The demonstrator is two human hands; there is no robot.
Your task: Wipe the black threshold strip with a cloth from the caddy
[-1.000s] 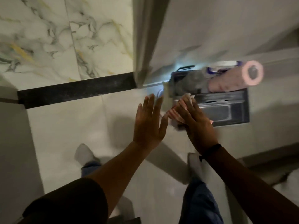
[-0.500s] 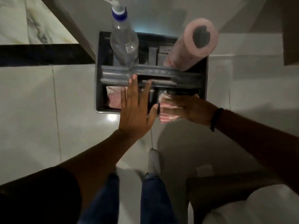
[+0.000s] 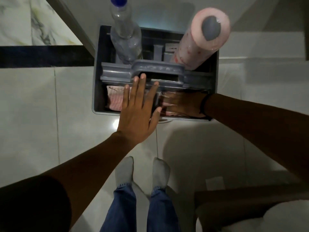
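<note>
Underfoot, pale glossy floor tiles, black threshold strip; left hand splayed empty, right hand's grip unclear.

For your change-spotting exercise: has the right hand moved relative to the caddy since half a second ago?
Yes. The right hand has gone forward from the caddy's near rim into its front compartment, towards the handle.

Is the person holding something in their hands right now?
The left hand is flat, open and empty. The right hand is down in the caddy on a pink checked cloth; it is too blurred to tell if it grips.
</note>
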